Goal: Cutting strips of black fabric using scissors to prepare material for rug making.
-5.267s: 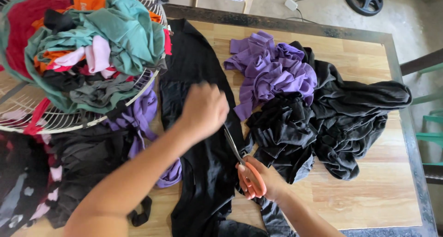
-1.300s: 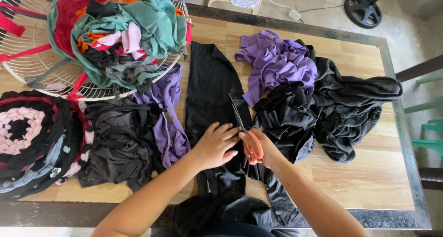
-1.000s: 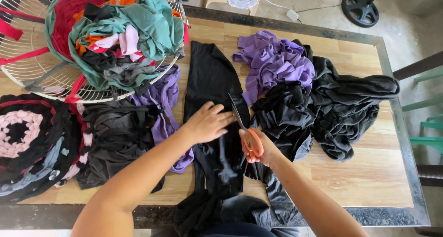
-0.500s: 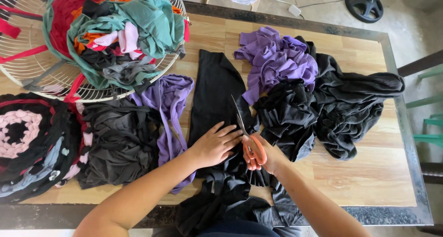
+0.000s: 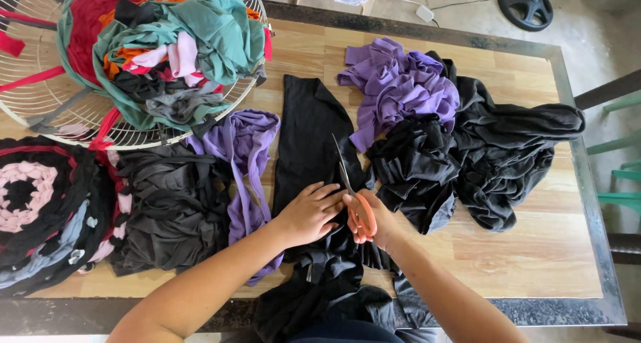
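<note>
from the head view, a long flat piece of black knit fabric [image 5: 308, 139] lies lengthwise down the middle of the pale wooden table [image 5: 514, 249] with its dark metal rim. the left hand [image 5: 308, 213] presses flat on the near part of this cloth, fingers [image 5: 327, 195] spread a little and laid on the fabric, gripping nothing. just beside it, touching at the fingertips, the right hand [image 5: 374, 217] is clamped through the loops of orange-handled scissors with steel blades [image 5: 350, 193]; the blades point away from the person, along the right edge of the black cloth, and stand slightly apart.

no package, label or sign can be made out on the table.

right of the scissors lies a crumpled heap of black garments [image 5: 481, 156], soft and deeply folded, with a ruffled pile of lilac jersey strips [image 5: 400, 89] at its far left side. left of the black cloth hangs a limp purple fabric piece [image 5: 244, 156], then a bundle of dark grey cut strips [image 5: 170, 203]. at the far left edge sits a round braided rag rug in black, pink and grey [image 5: 37, 209]. above it, a white wire fan grille [image 5: 53, 126] holds tangled rags in teal, red, orange and pink [image 5: 180, 42].
</note>
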